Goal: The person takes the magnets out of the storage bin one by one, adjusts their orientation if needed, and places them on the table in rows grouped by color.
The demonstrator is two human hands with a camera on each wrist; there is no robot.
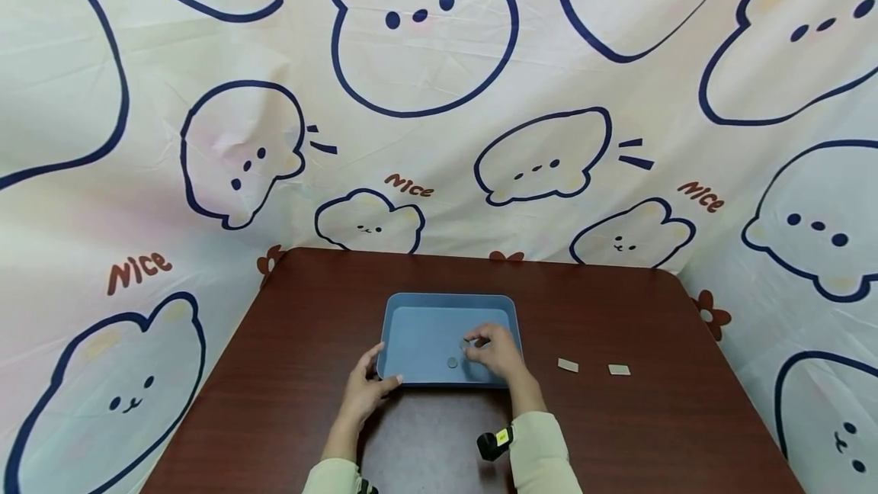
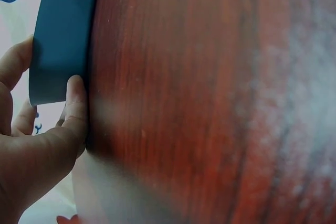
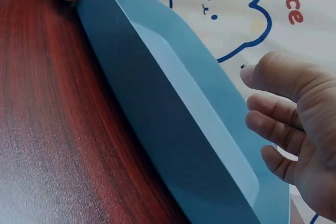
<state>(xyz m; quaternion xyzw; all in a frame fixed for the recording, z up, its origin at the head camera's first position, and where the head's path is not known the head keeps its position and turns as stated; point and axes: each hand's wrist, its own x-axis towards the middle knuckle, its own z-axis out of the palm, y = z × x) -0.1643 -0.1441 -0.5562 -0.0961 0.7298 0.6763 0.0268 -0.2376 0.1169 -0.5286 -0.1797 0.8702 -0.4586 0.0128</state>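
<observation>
A blue tray (image 1: 421, 334) stands on the brown table. My left hand (image 1: 362, 396) grips its front left corner; in the left wrist view this hand (image 2: 44, 156) has its thumb on the outer wall of the tray (image 2: 60, 45). Over the tray's right part, my right hand (image 1: 501, 357) pinches a small piece (image 1: 465, 343) between thumb and finger. Only a dark edge of the small piece (image 3: 243, 66) shows at the fingertips of that hand (image 3: 310, 114) in the right wrist view. A small round disc (image 1: 452, 362) lies on the tray floor, left of the right hand.
Two small pale rectangular pieces, one nearer (image 1: 568, 365) and one farther right (image 1: 619, 370), lie on the table (image 1: 302, 326) to the right of the tray. A patterned cloth (image 1: 439, 136) hangs behind the table and at both sides.
</observation>
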